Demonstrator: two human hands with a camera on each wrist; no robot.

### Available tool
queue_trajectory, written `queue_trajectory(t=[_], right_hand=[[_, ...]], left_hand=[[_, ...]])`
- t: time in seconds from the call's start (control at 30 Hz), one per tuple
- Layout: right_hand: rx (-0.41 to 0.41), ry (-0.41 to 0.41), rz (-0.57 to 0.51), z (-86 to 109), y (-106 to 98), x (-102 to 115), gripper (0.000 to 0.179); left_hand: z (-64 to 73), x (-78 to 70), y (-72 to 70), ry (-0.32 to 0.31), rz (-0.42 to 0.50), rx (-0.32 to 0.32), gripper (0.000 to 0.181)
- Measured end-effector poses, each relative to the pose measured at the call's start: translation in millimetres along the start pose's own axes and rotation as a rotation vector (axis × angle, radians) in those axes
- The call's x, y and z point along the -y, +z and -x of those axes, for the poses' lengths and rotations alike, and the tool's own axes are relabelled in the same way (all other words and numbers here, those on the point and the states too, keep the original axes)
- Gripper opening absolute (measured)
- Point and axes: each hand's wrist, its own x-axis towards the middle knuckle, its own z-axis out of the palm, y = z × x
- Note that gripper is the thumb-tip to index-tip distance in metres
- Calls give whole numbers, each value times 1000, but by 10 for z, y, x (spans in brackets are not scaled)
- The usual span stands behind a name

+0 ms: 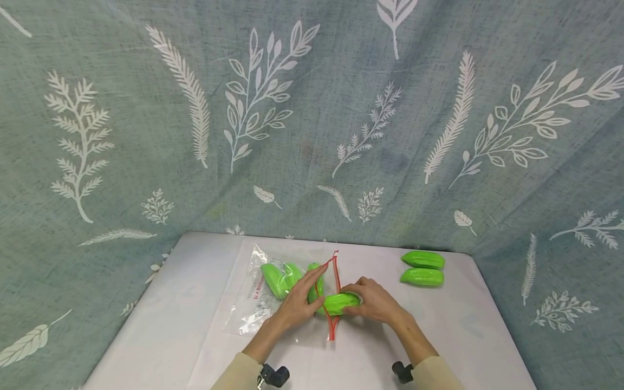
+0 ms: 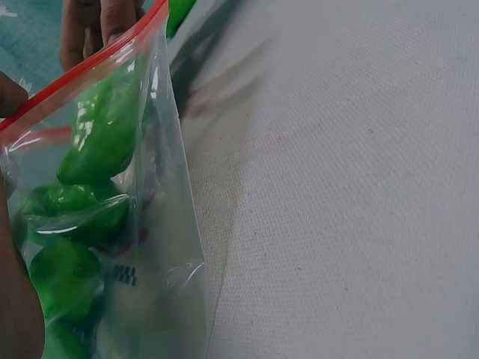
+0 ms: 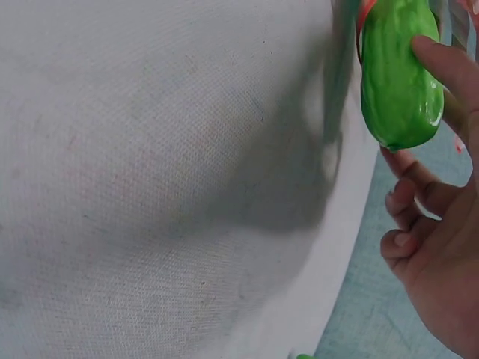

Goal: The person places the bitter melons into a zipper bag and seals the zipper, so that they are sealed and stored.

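A clear zip bag (image 1: 251, 306) with a red zip strip lies on the table, its mouth facing right. Several glossy green toy cucumbers (image 1: 274, 280) are inside it. My left hand (image 1: 298, 299) lies over the bag's mouth, thumb and fingers at the red strip (image 2: 90, 63), which stands parted. With thumb and fingers, my right hand (image 1: 372, 299) grips another ribbed green toy cucumber (image 3: 400, 75) by its outer end. That cucumber lies across the red strip, its inner end within the bag's mouth.
Two more green toy cucumbers (image 1: 422, 277) lie side by side at the back right of the white table (image 1: 195, 287). A grey-green leaf-patterned cloth (image 1: 312, 135) hangs behind the table and along its sides.
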Motion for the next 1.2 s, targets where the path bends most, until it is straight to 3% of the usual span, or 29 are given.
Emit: queue_trajectory(t=[0.17,0.5,0.83,1.2], right_hand=[[-6,-2,-4,6,-4,4,54],[-60,-28,-147,-8,-10,32,57],[-60,-50,-129,-40,-21,60,49],[-57,-32,-132,-42,-10,92,57]], left_hand=[[0,0,-10,-8,4,8,77],[1,-22,-1,36,7,-28,80],[-1,-17,9,10,1,-11,79],[1,-18,4,5,11,1,77]])
